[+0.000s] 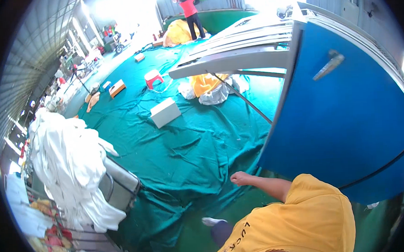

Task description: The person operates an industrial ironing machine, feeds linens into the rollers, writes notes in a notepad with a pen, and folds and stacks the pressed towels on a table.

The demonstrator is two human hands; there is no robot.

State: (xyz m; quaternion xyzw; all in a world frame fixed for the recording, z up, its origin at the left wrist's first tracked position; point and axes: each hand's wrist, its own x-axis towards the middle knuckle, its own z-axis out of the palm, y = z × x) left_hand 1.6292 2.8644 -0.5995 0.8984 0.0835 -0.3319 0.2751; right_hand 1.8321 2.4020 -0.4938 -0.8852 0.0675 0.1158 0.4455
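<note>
My right hand reaches out from the yellow sleeve of my shirt, with its fingers curled in and nothing showing in them. Below it spreads a wrinkled green floor sheet; the hand hangs above this and touches nothing I can see. The large blue panel of a metal-framed table or machine stands close beside my right arm. My left hand is out of the picture; only a bit of bare skin shows at the lower edge. One of my shoes shows on the green floor.
A heap of white cloth lies on a grey cart at left. On the sheet are a white box, a red stool, an orange box and a yellow-and-white cloth bundle. A person stands far back.
</note>
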